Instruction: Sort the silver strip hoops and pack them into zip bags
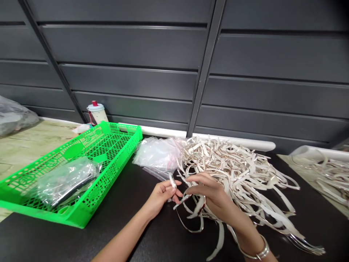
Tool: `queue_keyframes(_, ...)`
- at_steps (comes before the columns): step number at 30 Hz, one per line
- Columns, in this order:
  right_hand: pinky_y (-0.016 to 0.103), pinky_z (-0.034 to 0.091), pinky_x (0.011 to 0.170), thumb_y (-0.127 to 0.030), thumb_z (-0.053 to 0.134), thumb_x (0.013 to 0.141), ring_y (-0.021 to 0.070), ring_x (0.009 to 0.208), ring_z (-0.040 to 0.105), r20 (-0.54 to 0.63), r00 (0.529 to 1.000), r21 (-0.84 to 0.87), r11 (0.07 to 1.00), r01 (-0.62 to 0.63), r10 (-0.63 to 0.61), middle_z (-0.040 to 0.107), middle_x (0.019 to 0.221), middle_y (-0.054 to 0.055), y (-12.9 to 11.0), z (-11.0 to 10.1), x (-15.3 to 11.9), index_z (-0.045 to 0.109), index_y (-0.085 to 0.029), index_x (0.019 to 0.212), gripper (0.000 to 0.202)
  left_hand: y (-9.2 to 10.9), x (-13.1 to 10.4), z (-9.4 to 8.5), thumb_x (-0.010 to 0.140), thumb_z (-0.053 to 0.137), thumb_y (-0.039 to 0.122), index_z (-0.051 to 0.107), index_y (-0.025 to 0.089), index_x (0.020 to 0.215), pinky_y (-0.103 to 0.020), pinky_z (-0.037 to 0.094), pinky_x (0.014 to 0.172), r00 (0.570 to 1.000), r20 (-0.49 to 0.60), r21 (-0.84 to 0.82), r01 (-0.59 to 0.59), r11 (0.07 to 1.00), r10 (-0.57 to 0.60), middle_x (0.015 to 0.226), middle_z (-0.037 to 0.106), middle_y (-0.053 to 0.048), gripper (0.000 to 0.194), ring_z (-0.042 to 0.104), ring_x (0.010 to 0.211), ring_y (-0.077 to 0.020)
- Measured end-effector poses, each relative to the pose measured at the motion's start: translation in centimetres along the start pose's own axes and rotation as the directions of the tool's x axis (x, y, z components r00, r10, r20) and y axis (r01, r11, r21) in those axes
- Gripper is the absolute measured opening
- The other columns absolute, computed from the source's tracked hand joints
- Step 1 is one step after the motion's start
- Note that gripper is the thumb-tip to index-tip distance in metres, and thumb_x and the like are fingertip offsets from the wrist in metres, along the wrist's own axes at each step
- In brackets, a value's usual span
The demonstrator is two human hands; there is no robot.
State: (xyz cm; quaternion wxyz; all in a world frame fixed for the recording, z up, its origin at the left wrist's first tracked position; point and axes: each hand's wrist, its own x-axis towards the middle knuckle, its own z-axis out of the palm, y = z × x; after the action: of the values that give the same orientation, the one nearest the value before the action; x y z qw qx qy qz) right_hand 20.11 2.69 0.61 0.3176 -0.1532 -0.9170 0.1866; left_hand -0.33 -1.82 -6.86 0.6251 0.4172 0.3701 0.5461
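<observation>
My left hand (pixel 165 193) is closed around a short white and silver strip (pixel 172 180), which stands up between thumb and fingers. To its right, my right hand (pixel 205 189) reaches over the near left edge of a large tangled pile of white and silver strips (pixel 226 163). Its fingers are spread and curved, with loose strips beneath them; nothing is plainly gripped. A silver bangle (pixel 261 253) circles the right wrist. Behind my left hand lies a stack of clear plastic bags (pixel 159 153), touching the pile's left side.
A green plastic basket (pixel 109 182) at the left holds filled clear bags (pixel 68 180). Behind it stands a white cup (pixel 98 112) with a red cap. More strips (pixel 327 173) lie at the far right. A grey panelled wall (pixel 131 47) rises behind the dark table (pixel 152 236).
</observation>
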Motion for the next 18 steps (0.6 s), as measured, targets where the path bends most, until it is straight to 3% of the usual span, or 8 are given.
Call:
queue_keyframes(4, 0.037, 0.048, 0.089, 0.004, 0.035, 0.079, 0.0201, 0.109, 0.051, 0.001, 1.0, 0.004, 1.0, -0.022, 0.022, 0.057, 0.12, 0.006, -0.3, 2.0, 0.3, 0.059, -0.028, 0.114, 0.053, -0.3, -0.1, 0.5, 0.078, 0.066, 0.041, 0.066, 0.011, 0.097, -0.028, 0.044, 0.065, 0.987, 0.158, 0.021, -0.01, 1.0, 0.006, 0.076, 0.067, -0.007, 0.034, 0.061, 0.063, -0.0157)
queue_keyframes(8, 0.041, 0.046, 0.097, -0.001, 0.037, 0.083, 0.022, 0.118, 0.05, -0.031, 0.991, -0.076, 0.989, -0.13, 0.128, 0.051, 0.13, 0.011, 0.3, 4.9, 0.2, 0.051, -0.023, 0.127, 0.051, -1.1, -0.2, 0.8, 0.082, 0.058, 0.048, 0.065, 0.012, 0.08, -0.026, 0.041, 0.063, 0.991, 0.134, -0.005, -0.002, 1.0, 0.003, 0.067, 0.062, -0.004, 0.037, 0.056, 0.063, -0.0144)
queue_keyframes(11, 0.043, 0.041, 0.103, -0.003, 0.035, 0.084, 0.0239, 0.125, 0.045, 0.027, 0.981, -0.136, 0.973, -0.188, 0.194, 0.046, 0.137, 0.015, 0.6, 6.3, 0.2, 0.046, -0.015, 0.132, 0.051, -1.1, -0.3, 1.0, 0.081, 0.057, 0.054, 0.065, 0.012, 0.081, -0.027, 0.041, 0.067, 0.99, 0.137, -0.004, -0.019, 1.0, 0.019, 0.071, 0.063, -0.005, 0.042, 0.056, 0.067, -0.0154)
queue_keyframes(15, 0.043, 0.04, 0.104, -0.01, 0.036, 0.089, 0.0232, 0.128, 0.042, 0.083, 0.972, -0.134, 0.969, -0.208, 0.22, 0.044, 0.14, 0.013, 0.8, 5.1, 0.4, 0.043, -0.016, 0.135, 0.047, -0.6, -0.3, 1.1, 0.077, 0.066, 0.046, 0.065, 0.012, 0.087, -0.028, 0.042, 0.067, 0.993, 0.115, 0.052, -0.042, 0.998, 0.035, 0.069, 0.066, -0.005, 0.035, 0.058, 0.064, -0.0158)
queue_keyframes(18, 0.042, 0.042, 0.102, -0.018, 0.037, 0.093, 0.0224, 0.124, 0.046, -0.021, 0.943, -0.137, 0.933, -0.333, 0.333, 0.051, 0.134, 0.011, 1.6, 2.6, 0.2, 0.048, -0.019, 0.13, 0.039, -0.3, -0.1, 0.8, 0.078, 0.065, 0.042, 0.062, 0.014, 0.101, -0.026, 0.039, 0.06, 0.998, -0.041, -0.011, -0.042, 0.999, 0.041, 0.066, 0.065, -0.003, 0.036, 0.057, 0.057, -0.0141)
